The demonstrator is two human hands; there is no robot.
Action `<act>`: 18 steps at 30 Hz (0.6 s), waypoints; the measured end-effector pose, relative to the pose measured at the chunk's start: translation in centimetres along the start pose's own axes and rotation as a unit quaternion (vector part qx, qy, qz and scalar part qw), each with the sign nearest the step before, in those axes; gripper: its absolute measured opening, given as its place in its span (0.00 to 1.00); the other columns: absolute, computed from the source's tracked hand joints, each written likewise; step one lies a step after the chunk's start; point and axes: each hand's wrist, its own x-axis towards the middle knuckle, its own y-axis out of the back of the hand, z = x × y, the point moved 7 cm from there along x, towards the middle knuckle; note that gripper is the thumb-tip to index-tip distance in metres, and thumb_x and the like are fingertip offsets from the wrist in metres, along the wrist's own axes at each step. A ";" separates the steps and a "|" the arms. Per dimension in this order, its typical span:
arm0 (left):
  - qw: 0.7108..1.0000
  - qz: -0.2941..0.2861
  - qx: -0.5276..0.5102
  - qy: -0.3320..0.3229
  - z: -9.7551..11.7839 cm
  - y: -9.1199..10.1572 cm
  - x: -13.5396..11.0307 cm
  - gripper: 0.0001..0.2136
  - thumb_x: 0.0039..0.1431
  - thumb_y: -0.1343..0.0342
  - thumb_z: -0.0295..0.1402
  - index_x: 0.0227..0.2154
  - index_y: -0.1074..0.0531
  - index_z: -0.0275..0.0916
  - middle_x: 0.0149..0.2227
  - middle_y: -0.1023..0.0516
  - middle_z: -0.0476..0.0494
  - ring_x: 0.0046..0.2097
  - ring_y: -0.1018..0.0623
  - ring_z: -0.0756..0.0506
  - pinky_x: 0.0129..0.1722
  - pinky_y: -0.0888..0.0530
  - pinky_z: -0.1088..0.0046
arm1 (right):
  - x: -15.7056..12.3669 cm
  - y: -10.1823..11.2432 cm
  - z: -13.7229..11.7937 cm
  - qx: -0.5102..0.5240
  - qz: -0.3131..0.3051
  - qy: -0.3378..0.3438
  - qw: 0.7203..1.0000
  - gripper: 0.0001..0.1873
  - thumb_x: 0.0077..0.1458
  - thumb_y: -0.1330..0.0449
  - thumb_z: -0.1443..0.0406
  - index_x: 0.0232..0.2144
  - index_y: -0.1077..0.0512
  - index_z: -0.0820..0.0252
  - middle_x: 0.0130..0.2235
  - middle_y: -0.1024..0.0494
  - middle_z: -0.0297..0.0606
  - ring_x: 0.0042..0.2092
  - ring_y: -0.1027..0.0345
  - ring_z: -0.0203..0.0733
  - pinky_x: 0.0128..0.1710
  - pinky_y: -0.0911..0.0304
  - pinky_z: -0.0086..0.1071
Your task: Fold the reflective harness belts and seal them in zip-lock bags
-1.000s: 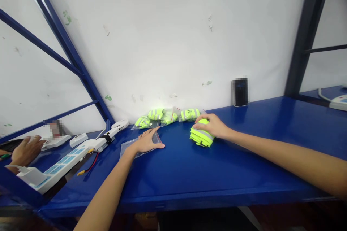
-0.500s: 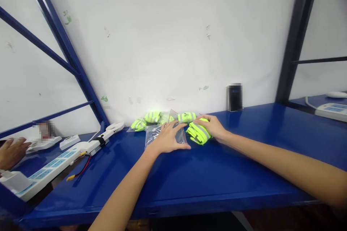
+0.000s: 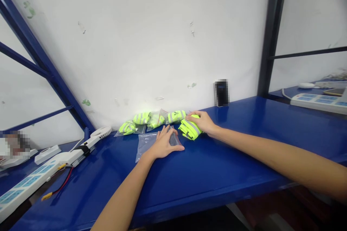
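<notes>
My left hand (image 3: 163, 145) lies flat, fingers apart, on a clear plastic zip bag (image 3: 146, 143) that rests on the blue shelf (image 3: 211, 173). Just to its right my right hand (image 3: 202, 122) cups a folded neon-yellow reflective vest (image 3: 189, 130), fingers curled over its top. The bag's right end almost touches the vest. Behind both, against the white wall, lie several bagged neon-yellow vests (image 3: 151, 120).
At the left lie a white power strip (image 3: 29, 180), a red wire with a yellow plug (image 3: 55, 190) and a small white fan (image 3: 101, 132). A dark blurred object (image 3: 221, 92) stands by the wall. A dark upright post (image 3: 267, 36) divides off another shelf with a second power strip (image 3: 317, 101).
My left hand has slid the clear bag rightward across the shelf up to the folded vest. The right hand has stayed on the vest. The view has swung right, and another person's hand has left the frame.
</notes>
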 end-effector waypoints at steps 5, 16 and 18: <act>0.998 0.052 0.010 -0.036 1.2 0.7 -0.3 0.29 0.45 0.43 0.58 0.41 0.37 0.41 0.66 0.50 0.35 0.68 0.55 0.31 0.62 0.53 0.43 | -0.6 -0.2 1.3 0.053 0.017 -0.071 0.996 0.15 0.42 0.34 0.55 0.28 0.26 0.61 0.28 0.23 0.35 0.29 0.32 0.39 0.26 0.40 0.29; 0.967 0.179 0.137 -0.115 4.8 1.8 -0.7 0.24 0.50 0.43 0.52 0.40 0.40 0.39 0.61 0.42 0.30 0.66 0.47 0.36 0.63 0.53 0.45 | -1.3 -1.4 2.3 0.219 0.022 -0.143 0.965 0.14 0.39 0.31 0.59 0.27 0.26 0.61 0.28 0.22 0.35 0.28 0.31 0.36 0.27 0.37 0.29; 0.957 0.199 0.168 -0.127 5.5 2.0 -0.9 0.22 0.50 0.42 0.49 0.40 0.40 0.38 0.60 0.42 0.29 0.65 0.45 0.36 0.63 0.53 0.46 | -1.5 -1.5 2.3 0.250 0.028 -0.148 0.957 0.14 0.39 0.30 0.59 0.28 0.26 0.61 0.29 0.22 0.35 0.28 0.31 0.37 0.28 0.36 0.29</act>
